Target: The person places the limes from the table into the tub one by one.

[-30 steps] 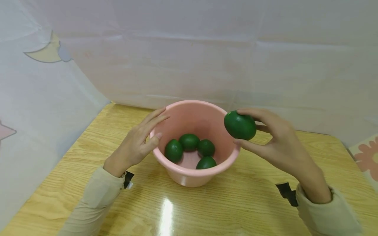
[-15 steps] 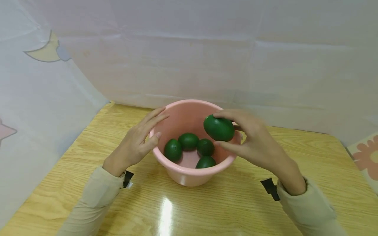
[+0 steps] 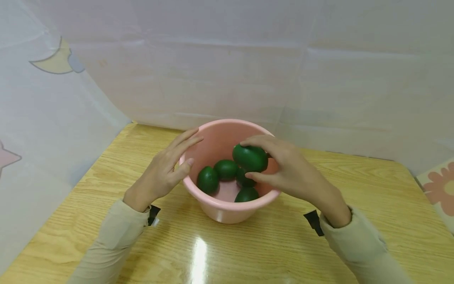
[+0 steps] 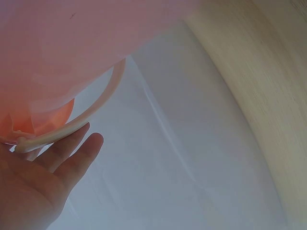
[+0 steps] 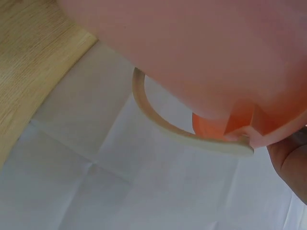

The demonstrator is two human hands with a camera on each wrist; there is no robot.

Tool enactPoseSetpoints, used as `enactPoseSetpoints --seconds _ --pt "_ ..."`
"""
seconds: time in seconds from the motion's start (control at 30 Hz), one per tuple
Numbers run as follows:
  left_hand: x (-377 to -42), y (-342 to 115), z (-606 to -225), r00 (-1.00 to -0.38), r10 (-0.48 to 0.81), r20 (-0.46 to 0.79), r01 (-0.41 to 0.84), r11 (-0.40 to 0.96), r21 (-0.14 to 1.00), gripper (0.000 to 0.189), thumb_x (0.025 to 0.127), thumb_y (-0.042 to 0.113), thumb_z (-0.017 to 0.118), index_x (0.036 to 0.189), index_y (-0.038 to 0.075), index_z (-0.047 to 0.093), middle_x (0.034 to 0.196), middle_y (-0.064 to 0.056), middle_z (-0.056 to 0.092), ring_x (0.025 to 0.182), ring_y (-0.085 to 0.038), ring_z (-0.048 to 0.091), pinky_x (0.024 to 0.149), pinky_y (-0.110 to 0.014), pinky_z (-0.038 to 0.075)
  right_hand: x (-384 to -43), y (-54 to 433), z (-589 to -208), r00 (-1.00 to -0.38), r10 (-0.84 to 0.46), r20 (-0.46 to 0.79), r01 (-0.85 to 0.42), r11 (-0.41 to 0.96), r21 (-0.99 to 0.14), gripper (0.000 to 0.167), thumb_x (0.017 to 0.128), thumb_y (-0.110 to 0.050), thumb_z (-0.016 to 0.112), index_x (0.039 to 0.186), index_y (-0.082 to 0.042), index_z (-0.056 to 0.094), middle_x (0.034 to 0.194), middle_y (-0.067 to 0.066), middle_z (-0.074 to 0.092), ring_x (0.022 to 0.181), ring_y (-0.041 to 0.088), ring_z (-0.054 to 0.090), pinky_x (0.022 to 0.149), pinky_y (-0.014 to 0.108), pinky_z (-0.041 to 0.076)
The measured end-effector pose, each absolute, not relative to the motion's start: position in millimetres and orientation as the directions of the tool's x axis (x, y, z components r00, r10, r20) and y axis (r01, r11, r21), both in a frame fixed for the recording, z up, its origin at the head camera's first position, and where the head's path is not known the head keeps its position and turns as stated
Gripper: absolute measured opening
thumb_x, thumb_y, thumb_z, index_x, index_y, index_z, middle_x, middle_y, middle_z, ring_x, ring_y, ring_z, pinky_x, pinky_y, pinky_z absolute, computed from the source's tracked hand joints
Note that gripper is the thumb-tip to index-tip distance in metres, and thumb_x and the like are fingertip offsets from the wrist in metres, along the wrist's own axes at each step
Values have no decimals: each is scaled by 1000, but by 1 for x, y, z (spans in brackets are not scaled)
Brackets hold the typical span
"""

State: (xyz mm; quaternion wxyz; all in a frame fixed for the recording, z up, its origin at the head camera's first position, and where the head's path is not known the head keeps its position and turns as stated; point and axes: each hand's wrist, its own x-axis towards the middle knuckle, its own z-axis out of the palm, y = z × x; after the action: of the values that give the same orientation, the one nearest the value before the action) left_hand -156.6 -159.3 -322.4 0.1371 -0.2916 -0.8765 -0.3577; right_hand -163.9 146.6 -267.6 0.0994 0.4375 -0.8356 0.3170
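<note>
A pink bucket (image 3: pixel 227 206) stands on the wooden table, with several dark green avocados lying inside, one (image 3: pixel 207 180) at the left and another (image 3: pixel 226 169) at the back. My right hand (image 3: pixel 283 161) reaches in over the bucket's right side. It holds an avocado (image 3: pixel 250 158) between thumb and fingers, above the others and partly covering one of them. My left hand (image 3: pixel 159 173) rests at the left rim with its fingers extended. In the left wrist view those fingers (image 4: pixel 79 158) lie beside the bucket's pale handle (image 4: pixel 96 103). The right wrist view mostly shows the bucket's outside (image 5: pixel 192 57).
A pale printed sheet (image 3: pixel 227 71) hangs behind the wooden table (image 3: pixel 301 244) and down its left side. A moon shape (image 3: pixel 58 59) and a flower (image 3: pixel 441 187) are printed at the sides. Black straps (image 3: pixel 313 222) show at both cuffs.
My right hand has carried the avocado leftward from beyond the right rim and lowered it into the bucket opening. My left hand has stayed at the rim.
</note>
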Motion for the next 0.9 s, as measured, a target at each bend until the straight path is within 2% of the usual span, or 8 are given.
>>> enactPoseSetpoints --seconds 0.1,0.4,0.9 --pt "-157 -160 -323 -792 415 449 610 570 550 54 97 27 47 151 18 43 163 0 30 147 -26 34 109 -60 36 -164 143 -268 -612 -670 420 -782 434 -448 59 76 -14 85 130 -11 60 126 -2 64 113 13 62 96 33 51" --pt "-156 -160 -323 -792 419 444 610 566 554 55 96 25 47 151 19 43 163 0 29 148 -26 33 110 -61 35 -168 126 -266 -690 -665 285 -698 507 -506 57 81 -23 82 132 -14 58 130 -3 61 121 14 55 104 37 46" --pt "-154 -162 -324 -792 414 449 610 571 549 55 96 23 48 151 18 43 163 0 29 147 -25 35 108 -61 36 -172 117 -270 -664 -721 200 -706 516 -485 57 80 -22 83 131 -13 59 128 -4 63 121 15 57 106 37 44"
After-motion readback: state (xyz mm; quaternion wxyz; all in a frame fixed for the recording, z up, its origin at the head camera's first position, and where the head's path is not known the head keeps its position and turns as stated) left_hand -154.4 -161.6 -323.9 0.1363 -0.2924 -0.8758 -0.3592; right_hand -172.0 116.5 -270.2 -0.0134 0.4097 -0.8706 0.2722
